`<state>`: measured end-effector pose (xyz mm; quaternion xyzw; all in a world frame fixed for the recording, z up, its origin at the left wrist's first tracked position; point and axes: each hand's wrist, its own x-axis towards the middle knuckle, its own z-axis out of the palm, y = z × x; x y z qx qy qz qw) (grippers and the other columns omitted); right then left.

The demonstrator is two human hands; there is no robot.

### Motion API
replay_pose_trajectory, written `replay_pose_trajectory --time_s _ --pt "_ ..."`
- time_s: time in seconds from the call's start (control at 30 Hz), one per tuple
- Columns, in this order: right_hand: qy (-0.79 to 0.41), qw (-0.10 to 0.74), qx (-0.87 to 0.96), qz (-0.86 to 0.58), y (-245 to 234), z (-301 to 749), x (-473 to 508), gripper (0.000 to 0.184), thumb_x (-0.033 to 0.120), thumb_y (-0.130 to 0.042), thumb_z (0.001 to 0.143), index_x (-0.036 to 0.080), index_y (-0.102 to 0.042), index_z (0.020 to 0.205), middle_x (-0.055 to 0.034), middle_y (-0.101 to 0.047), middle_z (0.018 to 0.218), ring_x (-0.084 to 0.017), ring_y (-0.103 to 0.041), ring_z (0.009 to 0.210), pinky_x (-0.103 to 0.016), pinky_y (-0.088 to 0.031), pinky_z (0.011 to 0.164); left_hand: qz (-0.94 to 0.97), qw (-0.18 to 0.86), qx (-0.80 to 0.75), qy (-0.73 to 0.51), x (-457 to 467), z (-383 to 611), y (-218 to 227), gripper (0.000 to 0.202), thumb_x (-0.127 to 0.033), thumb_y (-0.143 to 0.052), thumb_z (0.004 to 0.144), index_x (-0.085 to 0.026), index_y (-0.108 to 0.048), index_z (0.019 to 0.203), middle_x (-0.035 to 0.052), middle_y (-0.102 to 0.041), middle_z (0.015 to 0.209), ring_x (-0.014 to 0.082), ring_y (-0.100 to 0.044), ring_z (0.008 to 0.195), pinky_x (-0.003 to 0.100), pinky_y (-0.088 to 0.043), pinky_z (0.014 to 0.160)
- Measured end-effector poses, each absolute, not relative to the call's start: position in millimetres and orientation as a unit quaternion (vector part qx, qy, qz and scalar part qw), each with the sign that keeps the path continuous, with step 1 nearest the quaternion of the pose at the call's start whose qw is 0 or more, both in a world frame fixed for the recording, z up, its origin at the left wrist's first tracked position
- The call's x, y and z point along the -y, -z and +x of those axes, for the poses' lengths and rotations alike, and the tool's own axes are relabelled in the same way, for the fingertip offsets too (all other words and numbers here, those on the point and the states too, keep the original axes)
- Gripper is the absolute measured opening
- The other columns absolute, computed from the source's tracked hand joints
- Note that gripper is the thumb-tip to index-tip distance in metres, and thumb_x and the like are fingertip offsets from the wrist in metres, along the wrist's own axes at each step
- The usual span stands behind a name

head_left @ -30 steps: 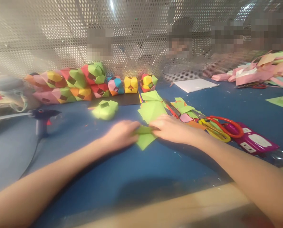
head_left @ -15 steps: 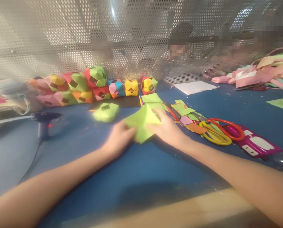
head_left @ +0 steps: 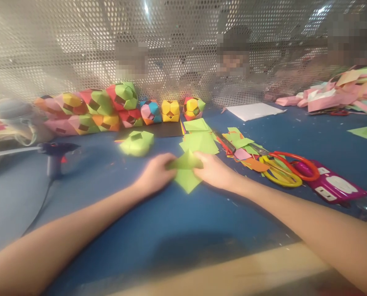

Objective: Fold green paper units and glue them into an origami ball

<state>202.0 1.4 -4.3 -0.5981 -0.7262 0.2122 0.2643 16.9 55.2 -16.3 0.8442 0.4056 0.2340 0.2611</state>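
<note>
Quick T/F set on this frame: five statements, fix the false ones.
1. The left hand and the right hand hold the same green sheet. True.
2. The glue gun is to the right of the right hand. False: it is to the left of the left hand.
3. A white sheet lies flat near the perforated screen. True.
4. The all-yellow paper ball is at the right end of its row. False: the red, yellow and green paper ball is.
5. The purple power strip is on the right side of the view. True.
</note>
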Motion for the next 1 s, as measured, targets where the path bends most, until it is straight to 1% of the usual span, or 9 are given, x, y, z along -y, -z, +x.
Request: replay_pose_trajectory --time_s 0.13,0.23,0.3,0.5,0.67,0.77,0.87,0.93,1.0 --pt "-0.175 0.277 0.755 -0.568 14 203 -4 0.018 0.005 -0.045 0.069 0.018 -0.052 0.079 -0.0010 -0.060 0.076 -0.014 -0.054 0.067 -0.023 -0.038 0.058 0.856 0.261 -0.377 -0.238 -54 18 15 0.027 -0.010 -0.048 0.068 -0.018 -0.060 0.091 0.0019 -0.065 0.087 0.0162 -0.058 0.079 0.030 -0.048 0.074" --pt "-0.138 0.283 0.790 -0.525 18 205 -7 0.031 0.002 -0.044 0.069 0.019 -0.057 0.092 -0.0033 -0.065 0.090 -0.017 -0.057 0.084 -0.027 -0.042 0.072 0.861 0.274 -0.355 -0.241 -51 18 14 0.028 -0.006 -0.047 0.067 -0.018 -0.059 0.089 0.0020 -0.066 0.089 0.0156 -0.060 0.083 0.030 -0.048 0.076" --pt "-0.109 0.262 0.820 -0.497 17 207 -7 0.039 -0.001 -0.044 0.069 0.019 -0.058 0.099 -0.0038 -0.067 0.095 -0.018 -0.058 0.090 -0.031 -0.041 0.080 0.864 0.268 -0.352 -0.240 -50 19 13 0.028 -0.003 -0.047 0.066 -0.018 -0.059 0.087 0.0017 -0.066 0.088 0.0152 -0.061 0.083 0.029 -0.048 0.077" --pt "0.004 0.137 0.883 -0.448 6 211 -5 0.032 0.000 -0.044 0.070 0.015 -0.060 0.093 -0.0059 -0.065 0.078 -0.018 -0.056 0.075 -0.031 -0.037 0.076 0.914 0.144 -0.318 -0.206 -48 19 13 0.021 -0.007 -0.050 0.070 -0.019 -0.060 0.084 0.0023 -0.067 0.084 0.0176 -0.058 0.081 0.034 -0.044 0.079" --pt "0.042 0.103 0.875 -0.472 -2 214 -4 0.020 0.005 -0.046 0.075 0.016 -0.060 0.085 -0.0044 -0.061 0.069 -0.018 -0.053 0.068 -0.032 -0.035 0.075 0.926 0.080 -0.316 -0.189 -48 18 14 0.019 -0.009 -0.048 0.071 -0.019 -0.059 0.083 0.0026 -0.065 0.080 0.0167 -0.055 0.074 0.032 -0.042 0.076" --pt "0.008 0.127 0.847 -0.516 -2 215 -4 0.018 0.009 -0.047 0.079 0.017 -0.061 0.088 -0.0050 -0.063 0.073 -0.019 -0.055 0.070 -0.031 -0.037 0.070 0.902 0.104 -0.361 -0.211 -49 18 13 0.018 -0.010 -0.048 0.069 -0.018 -0.058 0.082 0.0020 -0.062 0.075 0.0164 -0.054 0.072 0.029 -0.042 0.069" --pt "-0.081 0.208 0.793 -0.567 2 213 -4 0.025 0.016 -0.051 0.080 0.018 -0.061 0.103 -0.0070 -0.068 0.088 -0.020 -0.061 0.077 -0.029 -0.042 0.064 0.858 0.202 -0.397 -0.255 -49 17 11 0.018 -0.017 -0.047 0.073 -0.018 -0.058 0.088 0.0011 -0.063 0.080 0.0140 -0.055 0.071 0.025 -0.043 0.064" --pt "-0.141 0.276 0.759 -0.573 3 211 -5 0.031 0.017 -0.052 0.080 0.019 -0.059 0.111 -0.0072 -0.068 0.098 -0.021 -0.064 0.086 -0.030 -0.047 0.068 0.833 0.252 -0.407 -0.279 -49 17 10 0.018 -0.020 -0.048 0.076 -0.017 -0.058 0.090 0.0013 -0.063 0.083 0.0135 -0.056 0.072 0.025 -0.044 0.065" --pt "-0.176 0.328 0.734 -0.568 4 210 -6 0.032 0.016 -0.054 0.079 0.019 -0.059 0.111 -0.0071 -0.068 0.103 -0.021 -0.064 0.096 -0.032 -0.050 0.076 0.818 0.279 -0.410 -0.292 -48 16 10 0.017 -0.022 -0.049 0.076 -0.016 -0.058 0.090 0.0025 -0.064 0.085 0.0144 -0.057 0.074 0.026 -0.045 0.066"
